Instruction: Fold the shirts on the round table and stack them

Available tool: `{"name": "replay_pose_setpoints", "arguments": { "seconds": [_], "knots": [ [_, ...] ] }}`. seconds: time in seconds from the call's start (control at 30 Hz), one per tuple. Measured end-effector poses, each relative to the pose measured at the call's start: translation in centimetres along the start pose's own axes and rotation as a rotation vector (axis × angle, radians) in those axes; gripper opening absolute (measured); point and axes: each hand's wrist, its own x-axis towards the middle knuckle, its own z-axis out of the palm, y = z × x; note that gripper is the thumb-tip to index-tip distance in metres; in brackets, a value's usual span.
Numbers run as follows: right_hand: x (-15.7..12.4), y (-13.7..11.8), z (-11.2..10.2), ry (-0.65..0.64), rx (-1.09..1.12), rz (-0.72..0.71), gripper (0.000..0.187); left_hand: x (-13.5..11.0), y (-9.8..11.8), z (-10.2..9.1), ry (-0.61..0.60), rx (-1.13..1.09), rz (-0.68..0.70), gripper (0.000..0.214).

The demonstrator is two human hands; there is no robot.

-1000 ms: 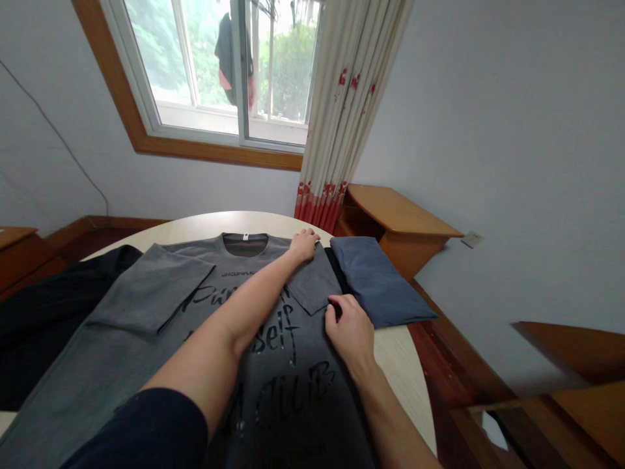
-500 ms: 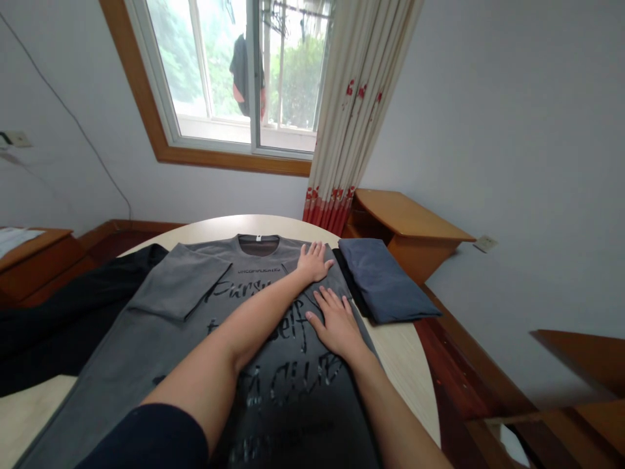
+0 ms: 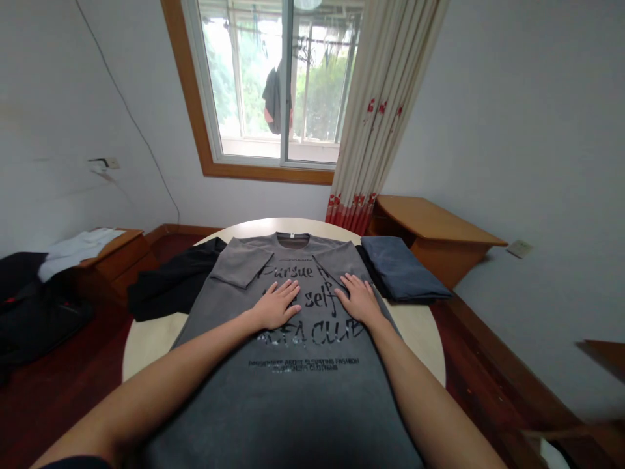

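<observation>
A grey T-shirt (image 3: 303, 410) with black lettering lies spread front side up, its collar at the far end and both sleeves folded inward over the chest. My left hand (image 3: 277, 305) rests flat on the printed chest, fingers spread, hiding some letters. On the right side of the print, close to the folded right sleeve, my right hand (image 3: 360, 298) also lies flat with fingers apart. Neither hand grips the cloth. The shirt's near end runs down toward my body and out of view.
Under the shirt is a round pale table (image 3: 430, 332). Folded blue-grey cloth (image 3: 403, 267) lies on black cloth at its right edge; a black garment (image 3: 170, 280) hangs over the left edge. Beyond stand a wooden desk (image 3: 434, 218), a curtain (image 3: 385, 117) and a low cabinet (image 3: 117, 254).
My left hand has moved from the shirt's right shoulder back toward me and left, onto the print. My right hand stays flat near the right sleeve. The head view has shifted left.
</observation>
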Motion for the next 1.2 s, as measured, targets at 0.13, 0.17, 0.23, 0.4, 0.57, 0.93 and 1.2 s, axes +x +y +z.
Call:
{"name": "replay_pose_setpoints", "arguments": {
  "seconds": [0.13,0.17,0.23,0.4,0.57,0.93,1.2],
  "knots": [
    [-0.9,-1.0,-0.4,0.065,-0.091,0.038,0.052,-6.0,-1.0,-0.7,0.028,-0.013,-0.052,0.063],
    [-1.2,-1.4,-0.6,0.083,-0.119,0.052,0.050,-7.3,-1.3,-0.9,0.044,-0.010,-0.070,0.062],
    [-2.2,-2.7,-1.0,0.101,-0.162,0.059,0.048,-9.5,-1.8,-1.3,0.086,0.021,-0.127,0.057],
    [-5.0,-6.9,-1.9,0.017,-0.129,-0.016,0.045,-14.3,-2.7,-2.4,0.265,0.187,-0.470,0.050],
    [-6.4,-10.0,-2.6,-0.087,-0.072,-0.041,0.044,-17.6,-2.9,-3.2,0.282,0.175,-0.778,0.067],
    [-6.7,-10.0,-2.8,-0.094,-0.007,-0.032,0.044,-22.7,-4.9,-6.2,-0.095,-0.452,-0.835,0.041],
    [-7.0,-9.5,-2.9,-0.103,0.017,-0.049,0.046,-26.9,-3.2,-9.9,-0.273,-0.888,-0.613,0.077]
  ]
}}
